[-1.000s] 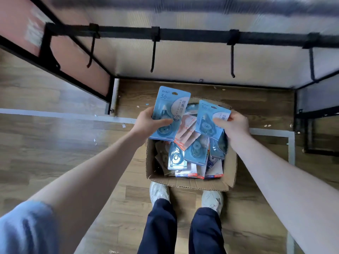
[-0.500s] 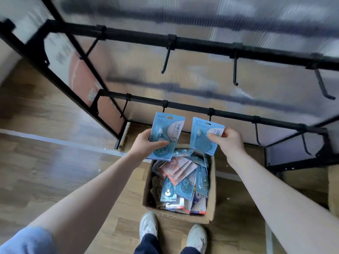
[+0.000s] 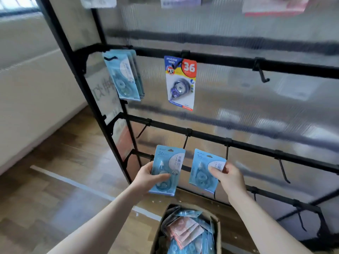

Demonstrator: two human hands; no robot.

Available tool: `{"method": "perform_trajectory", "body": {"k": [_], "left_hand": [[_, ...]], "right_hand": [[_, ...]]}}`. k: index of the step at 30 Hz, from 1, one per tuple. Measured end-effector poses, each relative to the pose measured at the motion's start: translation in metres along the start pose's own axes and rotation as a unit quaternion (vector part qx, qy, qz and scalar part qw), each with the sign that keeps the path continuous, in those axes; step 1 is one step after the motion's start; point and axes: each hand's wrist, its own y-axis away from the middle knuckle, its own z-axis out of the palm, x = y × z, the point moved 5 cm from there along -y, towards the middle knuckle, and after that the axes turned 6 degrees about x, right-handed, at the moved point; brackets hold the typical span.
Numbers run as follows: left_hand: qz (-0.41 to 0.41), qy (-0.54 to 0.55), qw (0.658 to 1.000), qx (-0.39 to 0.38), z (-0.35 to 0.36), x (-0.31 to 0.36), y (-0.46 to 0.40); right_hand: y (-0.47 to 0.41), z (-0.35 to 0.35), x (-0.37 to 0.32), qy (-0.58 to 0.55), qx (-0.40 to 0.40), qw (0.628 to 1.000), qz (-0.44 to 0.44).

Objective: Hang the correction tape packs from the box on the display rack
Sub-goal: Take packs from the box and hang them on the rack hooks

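Note:
My left hand (image 3: 146,177) grips a light blue correction tape pack (image 3: 167,165) by its lower left side. My right hand (image 3: 230,177) pinches a second light blue pack (image 3: 203,168) at its right edge. Both packs are upright in front of the lower bars of the black display rack (image 3: 238,61). On the upper bar hang a bunch of blue packs (image 3: 124,77) at the left and one white, red and blue pack (image 3: 180,82) on the hook beside it. The cardboard box (image 3: 217,233) stands on the floor below my hands, holding several blue and pink packs.
Bare black hooks (image 3: 262,74) stick out from the upper bar at the right and along the lower bars (image 3: 283,170). A ribbed translucent panel backs the rack. A white wall runs along the left, and white tape (image 3: 77,183) crosses the wooden floor.
My view has tilted up from the box to the rack's upper bars. Both hands have lifted their packs up and away from the box, toward the rack.

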Motion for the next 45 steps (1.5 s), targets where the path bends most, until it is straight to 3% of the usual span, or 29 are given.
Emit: {"method": "perform_trajectory", "body": {"k": [11, 20, 45], "left_hand": [[0.066, 0.052, 0.994, 0.076, -0.053, 0.108, 0.056], [0.115, 0.074, 0.985, 0.109, -0.079, 0.152, 0.08], [0.171, 0.087, 0.981, 0.019, -0.175, 0.199, -0.039]], "right_hand": [[0.02, -0.009, -0.138, -0.039, -0.025, 0.992, -0.117], [0.035, 0.001, -0.198, -0.054, -0.061, 0.985, -0.154], [0.026, 0.095, -0.253, -0.067, 0.001, 0.982, -0.176]]}}
